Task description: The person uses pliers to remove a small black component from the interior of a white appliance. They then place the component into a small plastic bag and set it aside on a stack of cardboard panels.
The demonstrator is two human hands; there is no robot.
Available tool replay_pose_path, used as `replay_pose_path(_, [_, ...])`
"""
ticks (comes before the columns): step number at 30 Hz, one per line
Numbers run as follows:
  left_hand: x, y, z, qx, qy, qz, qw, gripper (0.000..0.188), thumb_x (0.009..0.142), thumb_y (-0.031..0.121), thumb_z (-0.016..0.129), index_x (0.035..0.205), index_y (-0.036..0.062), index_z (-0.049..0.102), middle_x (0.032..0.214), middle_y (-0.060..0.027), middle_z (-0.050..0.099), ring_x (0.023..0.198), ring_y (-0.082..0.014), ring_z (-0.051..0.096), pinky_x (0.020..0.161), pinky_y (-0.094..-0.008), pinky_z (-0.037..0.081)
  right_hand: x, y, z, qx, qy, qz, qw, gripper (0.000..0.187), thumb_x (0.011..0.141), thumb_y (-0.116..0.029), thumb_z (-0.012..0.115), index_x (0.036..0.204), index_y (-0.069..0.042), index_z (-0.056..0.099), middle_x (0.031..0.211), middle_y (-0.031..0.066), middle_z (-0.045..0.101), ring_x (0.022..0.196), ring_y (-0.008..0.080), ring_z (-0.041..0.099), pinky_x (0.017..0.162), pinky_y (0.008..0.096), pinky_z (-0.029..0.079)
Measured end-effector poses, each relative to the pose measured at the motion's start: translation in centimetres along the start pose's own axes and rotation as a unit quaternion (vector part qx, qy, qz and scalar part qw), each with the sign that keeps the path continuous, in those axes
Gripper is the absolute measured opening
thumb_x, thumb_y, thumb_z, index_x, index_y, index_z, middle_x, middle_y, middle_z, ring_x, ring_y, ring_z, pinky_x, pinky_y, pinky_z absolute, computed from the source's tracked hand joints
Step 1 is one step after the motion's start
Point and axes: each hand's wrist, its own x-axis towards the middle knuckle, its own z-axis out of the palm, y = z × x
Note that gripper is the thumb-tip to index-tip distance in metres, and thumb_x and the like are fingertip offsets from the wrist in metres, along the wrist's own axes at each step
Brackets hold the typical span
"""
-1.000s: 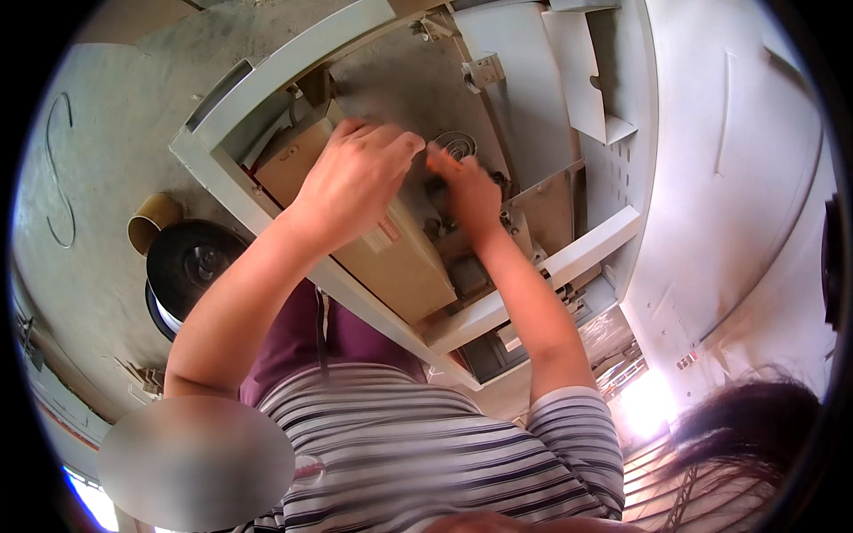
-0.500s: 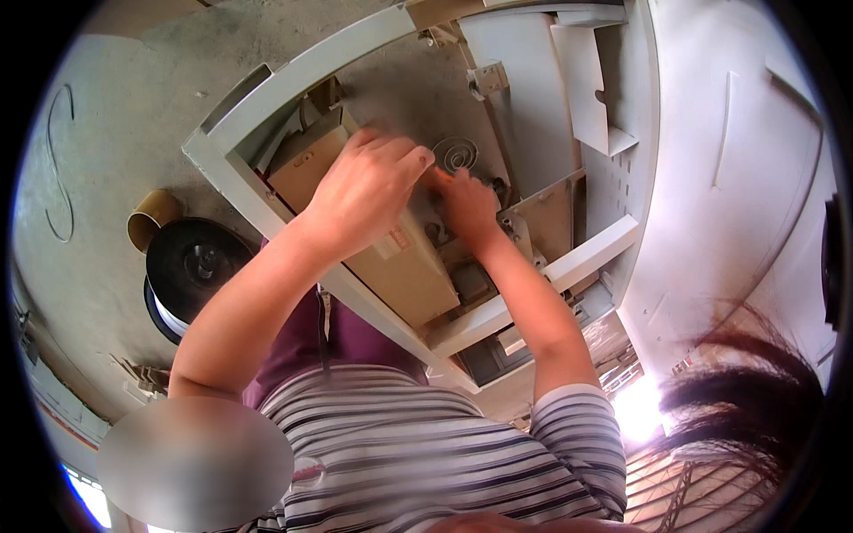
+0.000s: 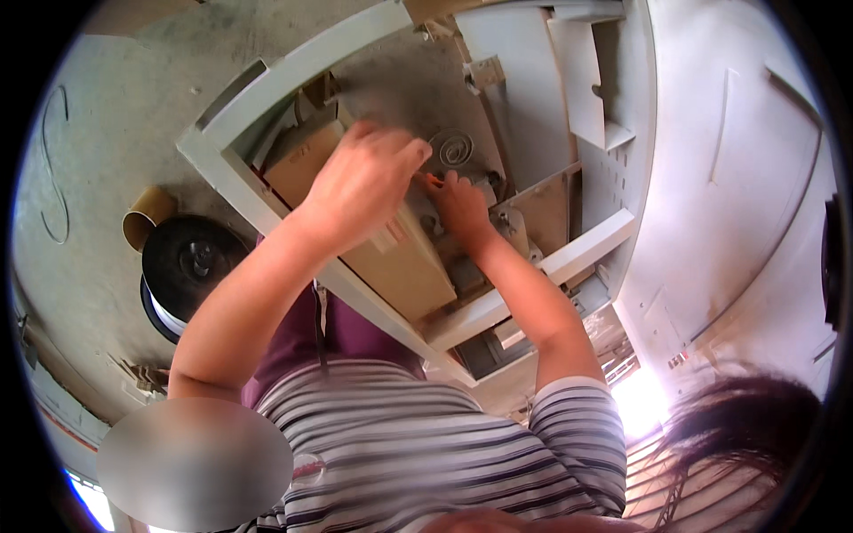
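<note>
Both hands work inside the open frame of a pale metal cabinet point(image 3: 267, 107). My left hand point(image 3: 369, 182) is above a tan box-shaped part point(image 3: 400, 271), its fingers curled together. Whatever they hold, if anything, cannot be made out. Just to its right, my right hand point(image 3: 464, 209) is closed around a small orange piece point(image 3: 434, 180). Only a bit of this piece shows between the fingers, so its kind is unclear. A thin spiral coil point(image 3: 451, 148) appears beyond the right fingers.
A large white panel point(image 3: 711, 178) rises on the right. Left of the cabinet are a black spool point(image 3: 191, 266), a brown cardboard tube point(image 3: 151, 213) and a bent wire point(image 3: 49, 169) on the concrete floor. A front rail point(image 3: 586, 246) crosses under my right forearm.
My right hand has shifted slightly left with the orange piece. The left fingertips have lifted slightly away from it, leaving a small gap. The whole view has moved a little.
</note>
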Motion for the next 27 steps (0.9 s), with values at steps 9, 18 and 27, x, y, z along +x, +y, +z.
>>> replay_pose_path(9, [-0.2, -0.1, 0.2, 0.032, -0.016, 0.005, 0.999, 0.026, 0.081, 0.002, 0.062, 0.106, 0.0039, 0.059, 0.097, -0.0100, 0.063, 0.095, -0.0282, 0.062, 0.093, -0.0391, 0.043, -0.1, 0.0, 0.2, -0.013, 0.020, 0.004, 1.000, 0.054, 0.089, -0.012, 0.056, 0.138, -0.035, 0.048, 0.083, 0.0083, 0.053, 0.066, 0.0264, 0.060, 0.054, 0.0383, 0.050])
replay_pose_path(18, [-0.3, -0.3, 0.2, 0.034, -0.015, 0.005, 0.999, 0.028, 0.078, 0.001, 0.062, 0.107, 0.0039, 0.059, 0.096, -0.0098, 0.064, 0.095, -0.0280, 0.061, 0.095, -0.0384, 0.043, 0.3, -0.2, -0.5, -0.004, 0.000, 0.023, 1.000, 0.044, 0.091, -0.018, 0.057, 0.132, -0.035, 0.054, 0.084, 0.0090, 0.055, 0.069, 0.0276, 0.064, 0.054, 0.0402, 0.051])
replay_pose_path(27, [-0.3, -0.3, 0.3, 0.024, -0.005, 0.009, 1.000, 0.028, 0.078, 0.002, 0.062, 0.106, 0.0040, 0.059, 0.096, -0.0096, 0.063, 0.095, -0.0281, 0.061, 0.095, -0.0386, 0.043, 0.6, -0.1, -0.9, 0.008, -0.029, 0.037, 0.999, 0.052, 0.088, -0.013, 0.058, 0.134, -0.036, 0.052, 0.086, 0.0109, 0.056, 0.071, 0.0304, 0.065, 0.058, 0.0424, 0.052])
